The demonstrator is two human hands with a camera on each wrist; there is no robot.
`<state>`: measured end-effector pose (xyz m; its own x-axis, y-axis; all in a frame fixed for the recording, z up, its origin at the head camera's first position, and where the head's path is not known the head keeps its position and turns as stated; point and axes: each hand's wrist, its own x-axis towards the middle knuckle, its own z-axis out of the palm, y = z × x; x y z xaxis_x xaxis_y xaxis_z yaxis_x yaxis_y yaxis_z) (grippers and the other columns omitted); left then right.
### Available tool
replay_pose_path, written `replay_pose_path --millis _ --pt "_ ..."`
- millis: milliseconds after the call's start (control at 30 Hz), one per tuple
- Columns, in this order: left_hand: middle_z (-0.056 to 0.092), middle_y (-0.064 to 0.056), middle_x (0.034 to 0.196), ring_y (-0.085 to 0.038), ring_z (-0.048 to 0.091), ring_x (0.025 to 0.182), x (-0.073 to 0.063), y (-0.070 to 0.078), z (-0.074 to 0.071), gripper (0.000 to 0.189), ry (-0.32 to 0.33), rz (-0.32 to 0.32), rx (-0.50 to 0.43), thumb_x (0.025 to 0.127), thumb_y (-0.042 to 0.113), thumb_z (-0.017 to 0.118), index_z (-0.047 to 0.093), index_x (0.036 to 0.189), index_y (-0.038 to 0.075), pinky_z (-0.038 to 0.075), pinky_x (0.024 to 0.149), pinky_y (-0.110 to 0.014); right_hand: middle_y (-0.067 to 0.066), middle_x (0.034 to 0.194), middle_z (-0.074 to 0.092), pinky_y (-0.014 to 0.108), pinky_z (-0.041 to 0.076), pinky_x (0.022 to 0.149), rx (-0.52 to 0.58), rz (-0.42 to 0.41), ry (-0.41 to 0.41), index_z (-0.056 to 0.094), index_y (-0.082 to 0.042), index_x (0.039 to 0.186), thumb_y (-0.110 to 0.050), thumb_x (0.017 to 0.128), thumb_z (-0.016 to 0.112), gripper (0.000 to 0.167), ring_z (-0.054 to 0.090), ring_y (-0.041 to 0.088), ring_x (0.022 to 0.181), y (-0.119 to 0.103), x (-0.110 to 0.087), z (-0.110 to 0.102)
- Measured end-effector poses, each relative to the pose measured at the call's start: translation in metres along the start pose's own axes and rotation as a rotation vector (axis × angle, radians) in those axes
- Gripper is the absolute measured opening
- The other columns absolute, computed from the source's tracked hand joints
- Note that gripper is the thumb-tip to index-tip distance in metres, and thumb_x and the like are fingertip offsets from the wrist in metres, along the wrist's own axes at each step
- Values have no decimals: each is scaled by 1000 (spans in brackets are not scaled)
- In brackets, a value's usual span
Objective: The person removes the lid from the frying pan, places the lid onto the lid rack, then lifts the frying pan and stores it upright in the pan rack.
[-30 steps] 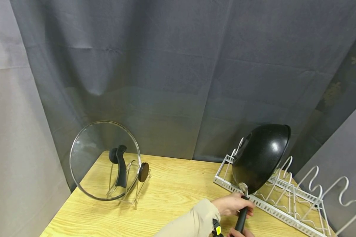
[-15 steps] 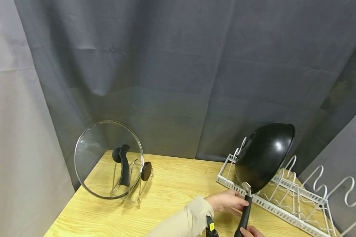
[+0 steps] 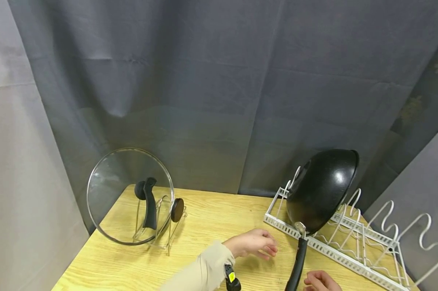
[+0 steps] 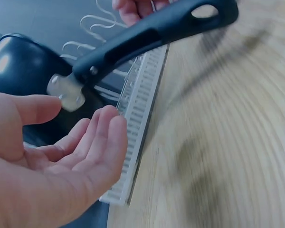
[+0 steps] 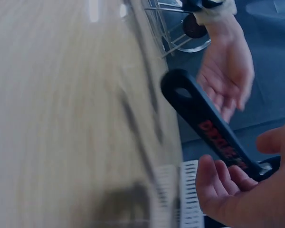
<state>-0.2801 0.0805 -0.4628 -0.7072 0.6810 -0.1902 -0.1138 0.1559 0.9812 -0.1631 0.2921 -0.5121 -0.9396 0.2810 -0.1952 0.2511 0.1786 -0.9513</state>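
A black wok (image 3: 320, 190) stands tilted on its side in the white wire rack (image 3: 350, 258), and its black handle (image 3: 298, 262) reaches toward the front over the table. To the left of the handle is my left hand (image 3: 253, 243), apart from it, with relaxed fingers and nothing held. On the handle's other side, at the lower edge of the head view, my right hand (image 3: 321, 281) has loosely bent fingers and holds nothing. Up close in the left wrist view, the wok's handle (image 4: 147, 40) passes beyond the left fingertips. Red lettering marks the handle (image 5: 213, 130) in the right wrist view.
At the left of the table, a glass lid (image 3: 111, 194) with a black handle leans upright in a small wire stand (image 3: 169, 238). A round dark knob (image 3: 177, 210) shows beside it. Grey curtains (image 3: 189, 101) hang behind the wooden table (image 3: 211, 218).
Both hands have let go of the wok's handle. My left hand has drawn back to the left, my right hand to the right. The wok stays in the rack.
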Motion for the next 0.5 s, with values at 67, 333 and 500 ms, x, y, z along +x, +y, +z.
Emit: replay_pose_path --millis 67,333,500 --pt "64 -12 90 -22 65 84 -9 -1 -11 13 4 -4 28 95 12 51 56 98 0 55 74 -40 8 80 62 32 53 61 -94 -13 8 53 10 101 -17 91 53 29 63 21 70 -12 -3 -3" --pt "61 -12 95 -27 62 88 -48 -8 -56 11 118 -7 157 95 9 54 57 100 0 54 73 -43 1 86 63 26 50 63 -654 -246 -3 64 -4 99 -28 92 59 25 59 12 78 -58 -13 -12" --pt "58 -9 95 -27 58 87 -68 -10 -75 13 200 28 271 95 14 54 56 101 3 51 70 -44 -3 86 56 24 47 57 -761 -550 95 66 -13 92 -24 87 68 13 54 12 77 -68 -17 -5"
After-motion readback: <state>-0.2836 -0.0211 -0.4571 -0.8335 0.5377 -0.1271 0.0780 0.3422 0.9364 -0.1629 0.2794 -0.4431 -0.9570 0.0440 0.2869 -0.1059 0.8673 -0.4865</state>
